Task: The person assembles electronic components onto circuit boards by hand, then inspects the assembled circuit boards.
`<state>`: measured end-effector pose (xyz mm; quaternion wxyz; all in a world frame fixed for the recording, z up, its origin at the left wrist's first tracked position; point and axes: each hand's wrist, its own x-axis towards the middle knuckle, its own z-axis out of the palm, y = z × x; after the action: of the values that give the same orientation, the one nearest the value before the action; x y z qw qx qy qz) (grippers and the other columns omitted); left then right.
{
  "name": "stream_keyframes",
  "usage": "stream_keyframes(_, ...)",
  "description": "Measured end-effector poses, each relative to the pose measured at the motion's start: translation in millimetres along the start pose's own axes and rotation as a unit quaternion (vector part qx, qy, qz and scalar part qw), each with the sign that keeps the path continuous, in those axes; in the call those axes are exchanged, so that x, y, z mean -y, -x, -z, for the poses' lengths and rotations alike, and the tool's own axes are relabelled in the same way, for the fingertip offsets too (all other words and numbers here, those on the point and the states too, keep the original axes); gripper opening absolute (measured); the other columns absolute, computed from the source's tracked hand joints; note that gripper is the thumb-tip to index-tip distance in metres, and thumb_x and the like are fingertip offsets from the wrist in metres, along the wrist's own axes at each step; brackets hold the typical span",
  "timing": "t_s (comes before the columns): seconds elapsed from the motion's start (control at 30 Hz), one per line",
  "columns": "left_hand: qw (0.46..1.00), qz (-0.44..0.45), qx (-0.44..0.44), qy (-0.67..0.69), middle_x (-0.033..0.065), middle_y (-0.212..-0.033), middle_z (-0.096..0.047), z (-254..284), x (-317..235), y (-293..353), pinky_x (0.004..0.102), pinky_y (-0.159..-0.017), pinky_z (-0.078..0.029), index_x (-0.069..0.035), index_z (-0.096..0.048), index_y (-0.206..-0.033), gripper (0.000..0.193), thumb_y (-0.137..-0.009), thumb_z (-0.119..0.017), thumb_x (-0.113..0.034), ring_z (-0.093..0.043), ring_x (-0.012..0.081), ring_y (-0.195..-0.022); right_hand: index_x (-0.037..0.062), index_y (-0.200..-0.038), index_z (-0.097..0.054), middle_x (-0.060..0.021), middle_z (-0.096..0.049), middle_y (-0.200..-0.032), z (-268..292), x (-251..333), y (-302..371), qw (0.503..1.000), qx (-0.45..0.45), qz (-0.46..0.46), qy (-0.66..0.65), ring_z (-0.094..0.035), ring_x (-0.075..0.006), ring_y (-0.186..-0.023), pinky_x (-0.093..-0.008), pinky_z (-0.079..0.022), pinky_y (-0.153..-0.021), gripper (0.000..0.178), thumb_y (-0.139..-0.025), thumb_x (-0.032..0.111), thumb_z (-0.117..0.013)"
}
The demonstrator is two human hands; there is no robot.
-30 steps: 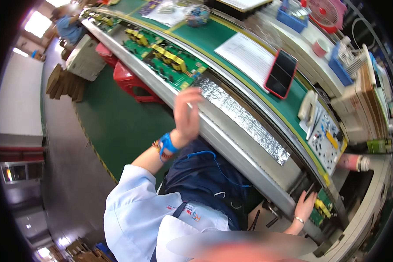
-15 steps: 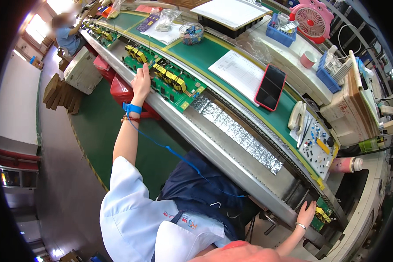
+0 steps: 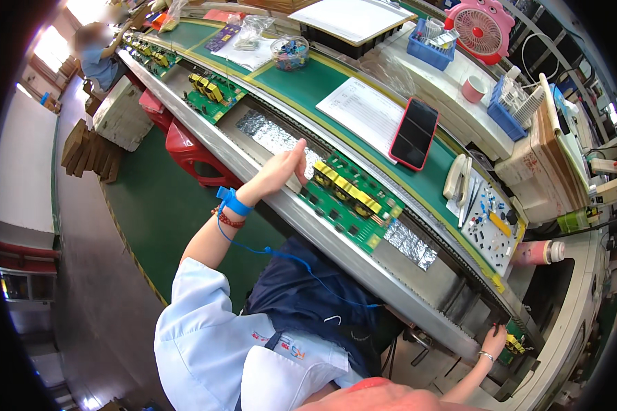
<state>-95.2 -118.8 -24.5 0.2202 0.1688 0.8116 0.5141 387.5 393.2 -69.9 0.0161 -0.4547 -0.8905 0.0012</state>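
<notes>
A green circuit board [image 3: 346, 212] with a row of yellow-wrapped parts lies across the metal conveyor rails, about mid-bench. My left hand [image 3: 284, 169], with a blue strap on its wrist, is at the board's left end, its fingers stretched out. At the lower right, a second circuit board [image 3: 513, 342] sits partly beyond the rail end. My right hand [image 3: 493, 340] touches its left edge, fingers apart. Farther up the line is another circuit board [image 3: 209, 96].
Silver foil [image 3: 411, 244] lies between the rails. Beyond them are a red-edged phone [image 3: 415, 133], paper sheets [image 3: 361, 113], a tub of small parts [image 3: 290, 53] and a board of loose components [image 3: 490, 226]. A red stool [image 3: 192, 154] stands left; a person [image 3: 97, 58] sits far left.
My left hand and the mid-bench circuit board have moved right and nearer along the rails, uncovering foil behind them. My right hand has shifted slightly right with the lower-right board.
</notes>
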Motion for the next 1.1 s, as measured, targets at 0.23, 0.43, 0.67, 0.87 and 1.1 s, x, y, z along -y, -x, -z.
stream_keyframes(0.23, 0.994, -0.010, 0.103, 0.047, 0.0119, -0.068, -0.064, -30, -16, 6, 0.0302, -0.082, -0.043, -0.002, -0.055, -0.069, 0.070, -0.098, -0.019, -0.054, -0.061, 0.0208, -0.075, -0.0096, -0.115, -0.054, -0.0236, -0.051, -0.127, 1, -67, -8, 0.995, 0.049, -0.069, 0.046, -0.047, -0.0355, -0.120, -0.0397, -0.036, -0.104, 0.039, -0.086, 0.015, -0.054)
stream_keyframes(0.43, 0.989, -0.014, 0.136, 0.054, 0.0120, -0.070, -0.064, -30, -15, 5, 0.0332, -0.086, -0.042, 0.000, -0.055, -0.070, 0.072, -0.098, -0.015, -0.053, -0.060, 0.0228, -0.079, -0.0044, -0.119, -0.054, -0.0243, -0.057, -0.116, -12, -103, -30, 0.998, 0.008, -0.056, 0.015, -0.053, -0.0376, -0.109, -0.0406, -0.042, -0.096, 0.040, -0.087, 0.019, -0.055)
stream_keyframes(0.67, 0.989, -0.014, 0.148, 0.021, 0.0117, -0.072, -0.064, -50, -38, 8, 0.0325, -0.088, -0.040, -0.002, -0.052, -0.070, 0.070, -0.098, -0.014, -0.054, -0.060, 0.0211, -0.081, 0.0028, -0.103, -0.062, -0.0126, -0.060, -0.091, 73, 142, -29, 0.961, -0.114, 0.123, -0.221, -0.059, -0.0249, -0.077, -0.0299, -0.048, -0.070, 0.020, -0.086, 0.009, -0.056)
stream_keyframes(0.87, 0.994, -0.043, 0.095, 0.025, 0.0110, -0.080, -0.065, -53, -40, 31, 0.0325, -0.090, -0.040, -0.001, -0.056, -0.082, 0.060, -0.102, -0.017, -0.042, -0.060, 0.0202, -0.086, 0.0043, -0.092, -0.061, -0.0111, -0.055, -0.086, 60, 203, -35, 0.950, -0.071, 0.208, -0.221, -0.057, -0.0291, -0.080, -0.0376, -0.047, -0.069, 0.016, -0.078, 0.009, -0.065)
stream_keyframes(1.1, 0.964, -0.235, -0.092, -0.089, 0.0128, -0.094, -0.065, -55, -47, 55, 0.0345, -0.087, -0.041, 0.000, -0.057, -0.085, 0.031, -0.097, -0.035, -0.017, -0.056, 0.0245, -0.094, 0.0039, -0.080, -0.059, -0.0104, -0.053, -0.078, 50, 205, -36, 0.962, -0.028, 0.233, -0.143, -0.055, -0.0283, -0.073, -0.0382, -0.046, -0.066, 0.011, -0.075, 0.008, -0.067)
